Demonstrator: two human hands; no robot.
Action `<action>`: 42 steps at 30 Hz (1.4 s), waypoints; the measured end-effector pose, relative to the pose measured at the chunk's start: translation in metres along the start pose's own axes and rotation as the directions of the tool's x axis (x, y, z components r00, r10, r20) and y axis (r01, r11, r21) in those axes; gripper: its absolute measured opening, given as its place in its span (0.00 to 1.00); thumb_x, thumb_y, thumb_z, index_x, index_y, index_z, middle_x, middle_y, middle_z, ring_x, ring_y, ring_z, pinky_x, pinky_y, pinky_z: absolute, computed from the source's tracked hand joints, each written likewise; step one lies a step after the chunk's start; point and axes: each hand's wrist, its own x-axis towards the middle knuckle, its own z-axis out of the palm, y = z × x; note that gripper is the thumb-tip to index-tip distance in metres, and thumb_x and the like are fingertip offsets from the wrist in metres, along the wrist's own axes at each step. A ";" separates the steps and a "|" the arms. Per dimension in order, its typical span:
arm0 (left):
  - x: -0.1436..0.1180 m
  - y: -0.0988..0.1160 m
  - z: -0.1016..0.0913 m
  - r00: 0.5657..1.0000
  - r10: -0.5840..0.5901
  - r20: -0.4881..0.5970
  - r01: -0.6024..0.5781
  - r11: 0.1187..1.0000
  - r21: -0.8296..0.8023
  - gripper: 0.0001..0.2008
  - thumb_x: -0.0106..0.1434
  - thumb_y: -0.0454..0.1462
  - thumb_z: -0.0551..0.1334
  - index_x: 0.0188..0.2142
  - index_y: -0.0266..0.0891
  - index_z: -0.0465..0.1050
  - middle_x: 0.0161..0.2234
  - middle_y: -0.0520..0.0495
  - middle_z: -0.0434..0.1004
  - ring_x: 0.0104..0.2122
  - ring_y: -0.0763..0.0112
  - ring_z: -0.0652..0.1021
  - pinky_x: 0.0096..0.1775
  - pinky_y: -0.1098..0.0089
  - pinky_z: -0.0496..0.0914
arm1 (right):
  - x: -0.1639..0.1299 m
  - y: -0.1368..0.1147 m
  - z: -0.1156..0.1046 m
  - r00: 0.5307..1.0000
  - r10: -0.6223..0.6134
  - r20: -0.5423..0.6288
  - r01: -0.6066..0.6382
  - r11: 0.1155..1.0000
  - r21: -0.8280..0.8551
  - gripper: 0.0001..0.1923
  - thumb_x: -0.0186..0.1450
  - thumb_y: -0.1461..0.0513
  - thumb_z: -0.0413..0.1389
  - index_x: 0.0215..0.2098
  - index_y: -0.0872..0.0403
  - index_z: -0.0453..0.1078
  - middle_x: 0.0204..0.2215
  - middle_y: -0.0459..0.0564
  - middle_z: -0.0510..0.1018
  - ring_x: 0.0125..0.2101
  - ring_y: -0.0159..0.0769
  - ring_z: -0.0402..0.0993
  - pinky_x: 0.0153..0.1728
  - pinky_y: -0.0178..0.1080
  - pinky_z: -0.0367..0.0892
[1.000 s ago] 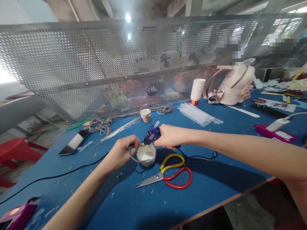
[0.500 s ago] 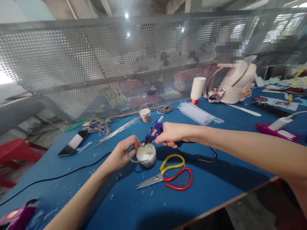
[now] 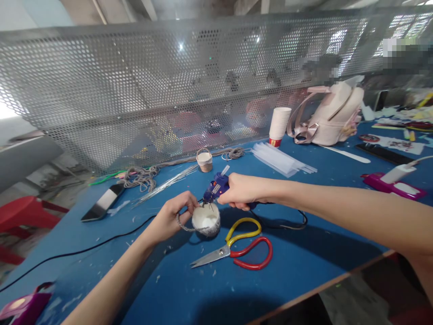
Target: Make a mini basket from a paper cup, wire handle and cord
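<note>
My left hand pinches the rim of a small paper cup, white inside and wrapped in grey cord outside. A grey braided cord loops from the cup beside my left fingers. My right hand grips a blue glue gun, a clear stick jutting from its back. The gun's nozzle points down at the cup's far rim, close to my left fingertips; whether it touches is too small to tell. Just in front of the cup lie scissors with one yellow and one red handle, blades apart from both hands.
Behind stand a small finished-looking basket, grey cord, clear glue sticks, stacked paper cups and a pale backpack. A phone lies left. The gun's black cable crosses the blue table. A perforated metal screen closes the back.
Almost nothing differs. The glue gun and my right hand have shifted very slightly left, and the view has moved a little. Both holds are the same.
</note>
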 end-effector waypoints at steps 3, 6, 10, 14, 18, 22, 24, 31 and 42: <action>0.000 -0.001 0.000 1.000 0.001 0.000 -0.001 1.000 -0.008 0.10 0.60 0.27 0.52 0.24 0.40 0.60 0.30 0.48 0.71 0.33 0.71 0.74 0.35 0.70 0.69 | 0.001 0.001 0.000 1.000 -0.007 0.006 0.007 0.999 0.043 0.12 0.51 0.64 0.52 0.12 0.55 0.58 0.05 0.40 0.61 0.09 0.24 0.57 0.11 0.28 0.54; 0.000 -0.001 0.001 1.000 0.009 -0.006 -0.009 1.000 -0.006 0.11 0.60 0.27 0.52 0.24 0.40 0.61 0.30 0.48 0.71 0.33 0.71 0.74 0.35 0.70 0.69 | 0.002 0.003 -0.001 1.000 0.002 0.020 -0.003 0.999 0.054 0.12 0.52 0.64 0.53 0.12 0.55 0.59 0.05 0.41 0.61 0.09 0.24 0.57 0.12 0.28 0.55; 0.000 0.000 0.001 0.999 0.042 -0.004 -0.042 0.999 0.004 0.11 0.60 0.26 0.52 0.24 0.40 0.60 0.30 0.48 0.71 0.33 0.72 0.74 0.35 0.70 0.69 | 0.001 0.005 -0.003 1.000 -0.002 0.022 0.001 0.999 0.046 0.12 0.51 0.63 0.53 0.12 0.55 0.58 0.05 0.40 0.62 0.08 0.24 0.58 0.12 0.28 0.54; 0.000 0.001 0.001 0.999 0.039 -0.005 -0.039 0.999 0.004 0.11 0.60 0.26 0.52 0.24 0.40 0.60 0.30 0.48 0.71 0.33 0.72 0.74 0.35 0.71 0.68 | 0.000 0.004 -0.003 1.000 0.008 0.020 -0.009 1.000 0.024 0.11 0.51 0.63 0.53 0.12 0.55 0.59 0.05 0.40 0.62 0.08 0.24 0.58 0.12 0.28 0.54; 0.000 0.000 0.001 0.999 0.031 -0.008 -0.031 1.000 0.004 0.11 0.59 0.26 0.52 0.24 0.40 0.61 0.30 0.48 0.71 0.33 0.72 0.74 0.35 0.71 0.68 | 0.000 0.004 -0.002 1.000 0.011 0.022 -0.011 1.000 0.019 0.12 0.51 0.64 0.52 0.12 0.55 0.59 0.05 0.40 0.62 0.08 0.24 0.57 0.12 0.28 0.54; 0.000 0.000 0.002 1.000 0.009 -0.008 -0.009 1.000 0.005 0.11 0.59 0.26 0.52 0.24 0.40 0.60 0.30 0.49 0.71 0.32 0.72 0.74 0.35 0.71 0.68 | -0.002 0.003 -0.001 1.000 0.003 0.020 -0.003 1.000 0.018 0.11 0.51 0.63 0.52 0.12 0.55 0.59 0.05 0.40 0.61 0.09 0.23 0.57 0.12 0.28 0.54; 0.000 0.000 0.001 1.000 0.006 -0.007 -0.006 1.000 0.003 0.11 0.59 0.26 0.52 0.24 0.40 0.60 0.30 0.49 0.71 0.32 0.73 0.74 0.35 0.71 0.68 | -0.003 0.002 -0.001 1.000 0.002 0.018 -0.002 1.000 -0.001 0.12 0.51 0.63 0.52 0.12 0.55 0.59 0.05 0.40 0.61 0.09 0.23 0.56 0.12 0.28 0.54; 0.000 0.000 0.001 1.000 -0.014 -0.006 0.014 1.000 -0.004 0.10 0.59 0.27 0.52 0.24 0.40 0.60 0.30 0.48 0.71 0.33 0.72 0.74 0.35 0.70 0.68 | -0.002 0.002 -0.001 1.000 0.003 -0.010 -0.004 1.000 -0.015 0.11 0.51 0.63 0.52 0.13 0.55 0.59 0.06 0.40 0.62 0.09 0.24 0.57 0.13 0.28 0.55; 0.001 0.003 0.002 0.999 -0.013 -0.037 0.013 1.000 -0.015 0.10 0.60 0.28 0.52 0.24 0.40 0.60 0.29 0.48 0.71 0.32 0.71 0.74 0.34 0.70 0.69 | -0.002 0.001 0.001 1.000 -0.006 0.000 0.006 0.999 -0.041 0.10 0.51 0.63 0.52 0.13 0.56 0.59 0.07 0.41 0.62 0.09 0.24 0.58 0.12 0.29 0.54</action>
